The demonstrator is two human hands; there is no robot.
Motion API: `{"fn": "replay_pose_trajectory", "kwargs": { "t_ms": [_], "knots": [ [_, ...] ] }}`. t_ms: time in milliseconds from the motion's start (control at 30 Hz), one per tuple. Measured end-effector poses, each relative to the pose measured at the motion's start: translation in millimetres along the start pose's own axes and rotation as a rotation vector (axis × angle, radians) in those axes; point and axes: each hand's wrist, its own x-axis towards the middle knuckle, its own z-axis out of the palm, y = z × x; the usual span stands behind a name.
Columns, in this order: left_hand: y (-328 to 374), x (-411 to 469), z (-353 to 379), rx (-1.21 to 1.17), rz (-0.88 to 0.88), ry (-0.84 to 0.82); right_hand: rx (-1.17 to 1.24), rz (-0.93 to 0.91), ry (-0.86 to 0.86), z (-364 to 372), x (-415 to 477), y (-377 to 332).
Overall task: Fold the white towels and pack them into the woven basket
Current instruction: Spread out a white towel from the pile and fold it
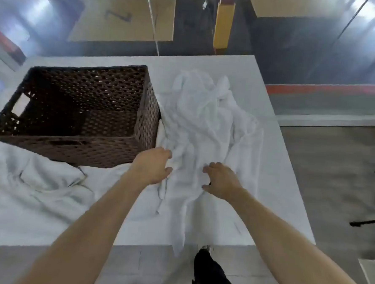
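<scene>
A dark brown woven basket [149, 108] stands on the left half of the white table [273, 191], with nothing visible inside it. Right of it lies a crumpled pile of white towels [205, 118], one end hanging over the table's near edge. My left hand [153, 165] is over the pile's near left part, fingers loosely bent and touching the cloth. My right hand [220, 180] hovers at the pile's near part with fingers spread and curved; I cannot tell whether either hand grips the cloth. Another white towel [39, 181] lies rumpled in front of the basket at the left.
The table's near edge runs just below my forearms, its right edge beside grey floor [334, 172]. Cardboard boxes [123, 19] stand beyond the far edge. My dark-clothed leg [209, 275] shows under the table edge.
</scene>
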Motion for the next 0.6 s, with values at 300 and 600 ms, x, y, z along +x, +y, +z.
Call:
{"fn": "replay_pose_trajectory", "kwargs": {
  "t_ms": [300, 600],
  "knots": [
    [28.2, 16.8, 108.5, -0.497, -0.504, -0.254, -0.061, -0.143, -0.110, 50.6, 2.4, 22.4],
    [31.6, 23.1, 57.1, -1.077, -0.440, -0.224, 0.254, -0.070, 0.066, 24.5, -18.0, 17.7]
  ]
}}
